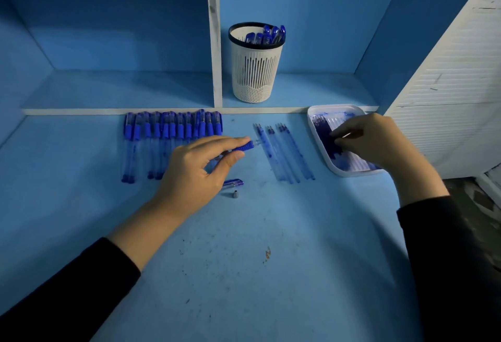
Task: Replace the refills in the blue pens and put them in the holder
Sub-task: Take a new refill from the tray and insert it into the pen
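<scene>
My left hand [200, 165] holds an opened blue pen barrel [245, 147] between thumb and fingers, its open end pointing right. A pen cap [233, 183] and a small grey tip [235, 194] lie just below that hand. My right hand [371, 139] reaches into the white tray [320, 114] and pinches a refill [325, 138] there. Several used refills [284, 152] lie side by side between my hands. A row of several capped blue pens [170, 135] lies at the left. The white slotted holder [256, 68] stands on the back ledge with several pens in it.
A white shelf divider [215, 51] rises left of the holder, with a raised ledge [162, 111] behind the pen row. A white slatted panel [455, 84] stands at the right. The blue desk surface [244, 260] in front carries dark specks and a small stain.
</scene>
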A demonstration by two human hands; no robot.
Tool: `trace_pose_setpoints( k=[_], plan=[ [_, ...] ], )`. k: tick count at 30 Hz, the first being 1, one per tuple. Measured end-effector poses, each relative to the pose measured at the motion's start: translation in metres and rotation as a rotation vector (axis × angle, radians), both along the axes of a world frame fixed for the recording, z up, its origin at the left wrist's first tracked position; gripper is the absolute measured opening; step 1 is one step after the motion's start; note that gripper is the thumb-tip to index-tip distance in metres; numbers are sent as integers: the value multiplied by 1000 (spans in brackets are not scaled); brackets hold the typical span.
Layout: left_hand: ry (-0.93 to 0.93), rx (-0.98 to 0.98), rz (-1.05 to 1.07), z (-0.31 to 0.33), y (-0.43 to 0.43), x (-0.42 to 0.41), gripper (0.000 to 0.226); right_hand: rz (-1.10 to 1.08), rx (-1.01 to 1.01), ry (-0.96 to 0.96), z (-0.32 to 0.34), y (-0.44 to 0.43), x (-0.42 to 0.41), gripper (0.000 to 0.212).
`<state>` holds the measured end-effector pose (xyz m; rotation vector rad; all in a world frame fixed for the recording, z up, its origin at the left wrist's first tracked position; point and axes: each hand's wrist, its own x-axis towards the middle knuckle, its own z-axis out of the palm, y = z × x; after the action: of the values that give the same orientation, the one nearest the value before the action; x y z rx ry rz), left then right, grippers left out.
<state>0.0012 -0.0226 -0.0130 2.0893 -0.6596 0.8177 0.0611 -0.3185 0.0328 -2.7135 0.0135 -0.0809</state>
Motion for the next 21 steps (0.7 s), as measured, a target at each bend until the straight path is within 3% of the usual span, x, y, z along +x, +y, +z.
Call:
trace_pose_setpoints(
  k=[14, 21],
  plan=[
    [1, 6, 20, 0, -5, -5, 22, -33, 82, 2, 1, -2, -3, 21],
    [15, -9, 25, -2, -4, -5, 22, -29, 8, -29, -2, 2, -2, 21]
  ],
)
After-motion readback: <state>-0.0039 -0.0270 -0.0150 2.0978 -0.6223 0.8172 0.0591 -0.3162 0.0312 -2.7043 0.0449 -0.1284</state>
